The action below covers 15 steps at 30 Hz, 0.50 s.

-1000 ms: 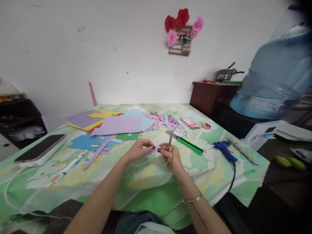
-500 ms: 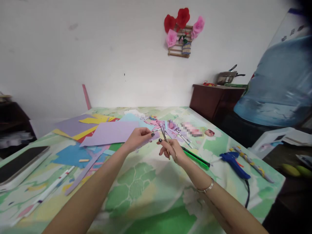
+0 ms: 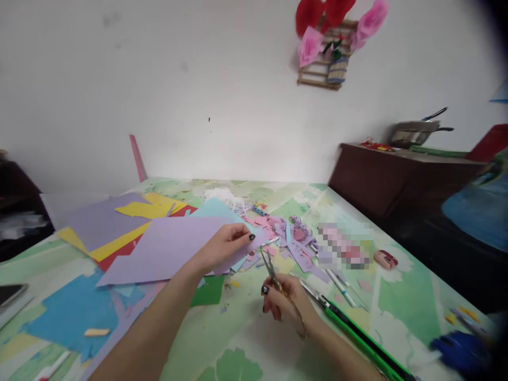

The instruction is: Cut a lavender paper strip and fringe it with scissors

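My left hand (image 3: pixel 228 244) is closed, thumb and fingers pinching a small piece of purple paper (image 3: pixel 260 237). Much of that piece is hidden behind the fingers. My right hand (image 3: pixel 289 301) grips a pair of scissors (image 3: pixel 272 271) by the handles, with the blades pointing up and slightly parted. The scissors are below and apart from the purple piece. Behind my left hand lies a large purple sheet (image 3: pixel 162 246). Just past the hands is a heap of pink and purple paper scraps (image 3: pixel 296 241).
A green utility knife (image 3: pixel 357 336) lies beside my right forearm. Blue paper (image 3: pixel 71 312) and yellow paper (image 3: pixel 138 210) lie to the left. A blue glue gun (image 3: pixel 462 352), blurred, is at lower right. White pens (image 3: pixel 340 288) lie near the scraps. A brown cabinet (image 3: pixel 381 180) stands behind.
The view has come closer to the table and turned. My right hand with the scissors has dropped away from the paper in my left hand, so the hands are farther apart.
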Motion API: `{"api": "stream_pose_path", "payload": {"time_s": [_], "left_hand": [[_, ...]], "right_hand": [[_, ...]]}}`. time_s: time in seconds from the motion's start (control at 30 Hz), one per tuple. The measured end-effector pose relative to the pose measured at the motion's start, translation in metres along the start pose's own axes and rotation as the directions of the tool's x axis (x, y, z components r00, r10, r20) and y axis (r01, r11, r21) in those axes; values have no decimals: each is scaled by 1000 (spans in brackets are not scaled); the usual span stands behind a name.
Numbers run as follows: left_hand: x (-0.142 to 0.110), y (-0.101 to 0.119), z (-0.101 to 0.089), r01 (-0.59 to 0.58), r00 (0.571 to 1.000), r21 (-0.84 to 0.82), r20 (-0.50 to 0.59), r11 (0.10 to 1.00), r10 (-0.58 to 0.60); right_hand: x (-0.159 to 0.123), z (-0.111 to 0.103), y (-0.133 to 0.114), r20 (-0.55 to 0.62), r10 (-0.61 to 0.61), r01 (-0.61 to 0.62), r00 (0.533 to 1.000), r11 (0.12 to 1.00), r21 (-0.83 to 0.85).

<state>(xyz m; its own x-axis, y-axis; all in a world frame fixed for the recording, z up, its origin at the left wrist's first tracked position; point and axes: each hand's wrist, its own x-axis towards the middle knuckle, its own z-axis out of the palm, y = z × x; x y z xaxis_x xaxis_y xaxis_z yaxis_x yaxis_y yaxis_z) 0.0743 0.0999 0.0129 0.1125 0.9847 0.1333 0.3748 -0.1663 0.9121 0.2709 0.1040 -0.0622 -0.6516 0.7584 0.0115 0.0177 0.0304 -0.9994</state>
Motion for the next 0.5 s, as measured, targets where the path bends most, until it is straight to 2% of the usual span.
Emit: {"api": "stream_pose_path", "payload": {"time_s": [0.1, 0.23, 0.5], "left_hand": [[4, -12, 0, 12, 999, 22, 43, 1000, -13], [6, -12, 4, 53, 993, 51, 99, 997, -57], [7, -21, 11, 90, 986, 111, 132, 990, -104]], "right_hand": [[-1, -1, 12, 7, 67, -66, 998, 997, -47], [-2, -1, 11, 2, 143, -143, 990, 990, -17], [-3, -3, 14, 9, 193, -193, 981, 978, 79]]}}
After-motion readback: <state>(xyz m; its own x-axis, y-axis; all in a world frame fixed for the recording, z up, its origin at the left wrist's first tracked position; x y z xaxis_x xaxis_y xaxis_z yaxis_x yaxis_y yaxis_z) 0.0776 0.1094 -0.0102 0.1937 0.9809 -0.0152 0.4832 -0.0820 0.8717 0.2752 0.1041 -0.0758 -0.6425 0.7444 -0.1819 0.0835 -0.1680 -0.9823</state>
